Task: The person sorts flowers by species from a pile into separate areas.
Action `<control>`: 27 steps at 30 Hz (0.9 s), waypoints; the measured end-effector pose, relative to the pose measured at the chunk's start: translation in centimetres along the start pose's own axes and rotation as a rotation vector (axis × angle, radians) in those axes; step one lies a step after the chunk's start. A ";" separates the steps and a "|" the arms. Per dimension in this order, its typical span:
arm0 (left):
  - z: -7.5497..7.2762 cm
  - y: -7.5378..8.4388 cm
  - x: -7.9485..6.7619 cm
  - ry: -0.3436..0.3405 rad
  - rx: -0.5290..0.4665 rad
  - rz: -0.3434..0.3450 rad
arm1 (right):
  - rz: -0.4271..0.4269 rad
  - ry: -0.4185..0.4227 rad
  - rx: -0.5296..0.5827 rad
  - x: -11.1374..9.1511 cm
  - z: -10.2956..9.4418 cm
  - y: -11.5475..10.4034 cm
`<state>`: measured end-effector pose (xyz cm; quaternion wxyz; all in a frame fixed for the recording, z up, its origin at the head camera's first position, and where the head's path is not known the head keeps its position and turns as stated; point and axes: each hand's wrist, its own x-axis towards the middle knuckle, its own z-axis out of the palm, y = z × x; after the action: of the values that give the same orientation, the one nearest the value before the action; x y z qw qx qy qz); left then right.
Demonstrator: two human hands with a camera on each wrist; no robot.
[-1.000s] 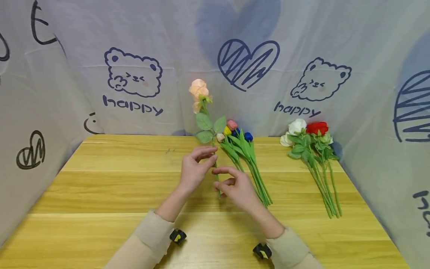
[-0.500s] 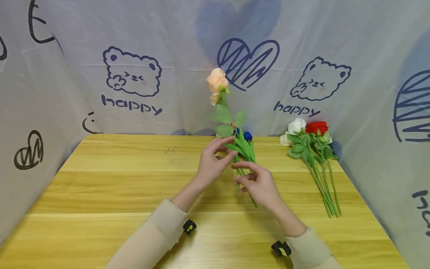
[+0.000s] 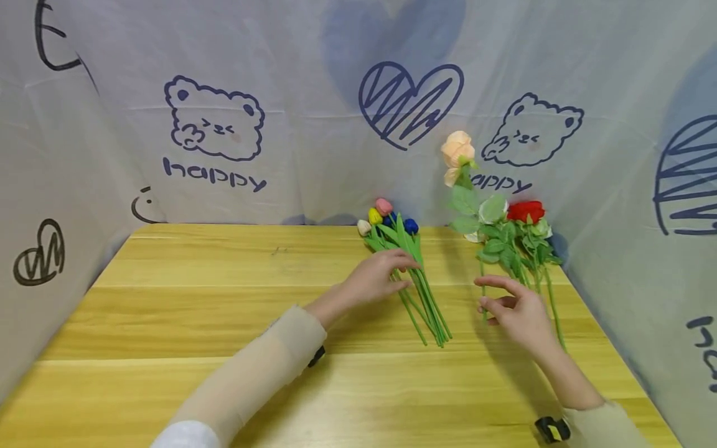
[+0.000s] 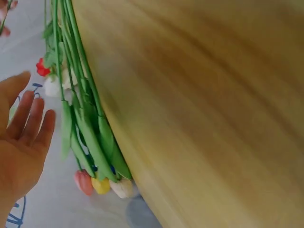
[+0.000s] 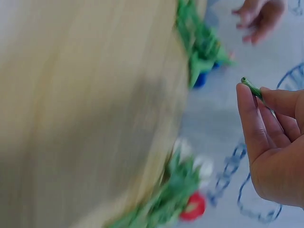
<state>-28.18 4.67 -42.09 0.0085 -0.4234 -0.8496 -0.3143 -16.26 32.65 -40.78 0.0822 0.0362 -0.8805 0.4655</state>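
Pinched by its green stem, a peach rose (image 3: 458, 149) stands upright in my right hand (image 3: 518, 314); in the right wrist view the stem's cut end (image 5: 245, 81) pokes out between thumb and fingers. My left hand (image 3: 378, 277) holds nothing and hovers over the tulips (image 3: 428, 305), fingers relaxed and apart in the left wrist view. Those tulips have pink, yellow, white and blue heads and lie in a bunch on the table. Just behind the peach rose lies a bunch of roses with a red rose (image 3: 526, 212) and a white rose (image 3: 493, 210), its stems partly hidden by my right hand.
The wooden table (image 3: 213, 317) reaches to a cloth backdrop (image 3: 313, 124) with drawn bears and hearts. Cloth also hangs at both sides. The tulip bunch lies left of the rose bunch, near the table's back edge.
My right hand has carried the peach rose rightward, past the tulips to the rose bunch. My left hand has moved right more slowly, and is now apart from the rose's stem.
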 end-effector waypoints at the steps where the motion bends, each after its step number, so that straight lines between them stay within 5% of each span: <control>1: 0.0 -0.3 0.1 -0.032 0.015 0.002 | 0.006 0.004 -0.032 -0.1 -0.8 0.6; 13: 0.3 -2.2 0.4 -0.247 0.046 -0.008 | 0.122 -0.017 -0.284 -0.7 -7.9 7.5; 27: 0.5 -2.5 -0.2 -0.284 0.017 -0.001 | 0.164 -0.156 -0.394 0.4 -8.4 9.8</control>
<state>-29.73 3.66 -43.93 -0.1084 -0.4633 -0.8451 -0.2438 -17.10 45.10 -44.03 -0.0188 -0.0162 -0.9581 0.2854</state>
